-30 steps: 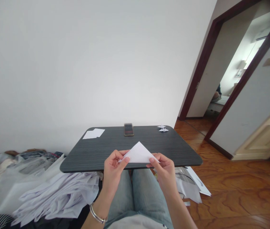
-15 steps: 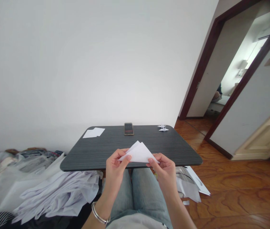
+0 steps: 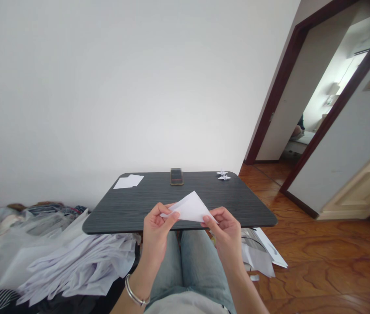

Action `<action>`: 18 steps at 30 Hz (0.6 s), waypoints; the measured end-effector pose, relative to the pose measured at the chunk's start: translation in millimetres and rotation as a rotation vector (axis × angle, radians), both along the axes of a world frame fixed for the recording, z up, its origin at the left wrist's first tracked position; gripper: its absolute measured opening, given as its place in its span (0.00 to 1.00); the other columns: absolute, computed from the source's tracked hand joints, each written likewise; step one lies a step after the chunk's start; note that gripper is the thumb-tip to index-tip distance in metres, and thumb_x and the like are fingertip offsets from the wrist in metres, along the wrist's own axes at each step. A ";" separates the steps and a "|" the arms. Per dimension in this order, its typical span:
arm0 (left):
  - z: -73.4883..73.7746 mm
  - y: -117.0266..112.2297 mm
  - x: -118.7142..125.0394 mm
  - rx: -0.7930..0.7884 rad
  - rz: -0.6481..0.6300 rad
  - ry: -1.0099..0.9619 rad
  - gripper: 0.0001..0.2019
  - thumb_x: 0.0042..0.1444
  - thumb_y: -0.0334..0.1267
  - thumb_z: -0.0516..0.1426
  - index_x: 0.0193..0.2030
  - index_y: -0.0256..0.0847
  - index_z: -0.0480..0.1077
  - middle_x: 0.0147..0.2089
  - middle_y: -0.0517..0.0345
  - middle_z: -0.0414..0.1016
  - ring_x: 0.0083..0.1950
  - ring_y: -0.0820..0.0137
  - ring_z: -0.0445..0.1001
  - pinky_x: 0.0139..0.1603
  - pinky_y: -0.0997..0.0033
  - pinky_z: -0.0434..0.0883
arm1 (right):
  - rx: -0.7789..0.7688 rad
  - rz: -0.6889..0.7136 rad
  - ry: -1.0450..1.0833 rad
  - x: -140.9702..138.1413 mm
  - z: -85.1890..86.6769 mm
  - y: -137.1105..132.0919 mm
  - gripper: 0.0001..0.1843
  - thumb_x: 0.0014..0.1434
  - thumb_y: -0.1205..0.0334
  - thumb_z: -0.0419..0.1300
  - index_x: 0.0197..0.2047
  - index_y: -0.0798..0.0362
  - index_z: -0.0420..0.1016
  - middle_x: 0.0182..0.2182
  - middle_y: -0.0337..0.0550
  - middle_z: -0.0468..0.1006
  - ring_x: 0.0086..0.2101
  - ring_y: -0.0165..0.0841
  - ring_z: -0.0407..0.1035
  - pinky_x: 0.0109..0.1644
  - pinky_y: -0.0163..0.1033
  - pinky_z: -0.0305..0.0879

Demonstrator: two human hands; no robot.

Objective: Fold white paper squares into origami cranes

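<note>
A white sheet of paper point(image 3: 191, 207), folded into a triangle with its point upward, is held above the near edge of the dark table point(image 3: 152, 196). My left hand point(image 3: 159, 226) pinches its left corner between thumb and fingers. At the right corner, my right hand point(image 3: 223, 229) grips the paper the same way, thumb on the near side. The layers line up almost to one peak. Some fingers are hidden behind the paper.
White paper sheets point(image 3: 128, 182) lie at the table's back left. A phone point(image 3: 176, 176) leans at the back middle, and two folded paper cranes point(image 3: 224, 177) sit at the back right. Clothes point(image 3: 83, 261) are heaped left of the table; papers point(image 3: 269, 248) lie on the floor at right.
The two offset peaks of the folded paper have come together into nearly one point. Both hands keep their hold on the corners, with the left shifted very slightly.
</note>
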State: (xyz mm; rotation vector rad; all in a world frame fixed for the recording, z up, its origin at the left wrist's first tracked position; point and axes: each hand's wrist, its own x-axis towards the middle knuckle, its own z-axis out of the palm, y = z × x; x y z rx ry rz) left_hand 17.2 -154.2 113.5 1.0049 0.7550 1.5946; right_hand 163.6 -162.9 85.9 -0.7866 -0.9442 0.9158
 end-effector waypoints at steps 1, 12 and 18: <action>-1.3 0.1 0.2 0.009 0.017 0.018 0.15 0.41 0.36 0.66 0.21 0.38 0.61 0.34 0.56 0.79 0.34 0.71 0.74 0.34 0.74 0.69 | -0.002 0.012 0.022 -0.5 1.2 -0.5 0.12 0.45 0.60 0.68 0.32 0.53 0.71 0.22 0.37 0.75 0.23 0.29 0.69 0.25 0.32 0.68; -6.6 0.1 1.9 0.067 0.101 0.133 0.11 0.44 0.35 0.64 0.29 0.38 0.66 0.34 0.57 0.78 0.33 0.73 0.75 0.35 0.77 0.70 | -0.103 0.127 -0.050 5.3 6.7 2.5 0.12 0.47 0.55 0.67 0.29 0.55 0.75 0.22 0.39 0.77 0.21 0.28 0.71 0.24 0.31 0.69; -9.3 -2.2 1.9 0.085 0.147 0.199 0.12 0.43 0.35 0.65 0.37 0.39 0.72 0.35 0.57 0.78 0.36 0.73 0.75 0.34 0.80 0.70 | -0.092 0.117 -0.076 4.5 5.2 2.3 0.10 0.49 0.56 0.66 0.26 0.55 0.74 0.20 0.37 0.74 0.21 0.26 0.67 0.24 0.30 0.66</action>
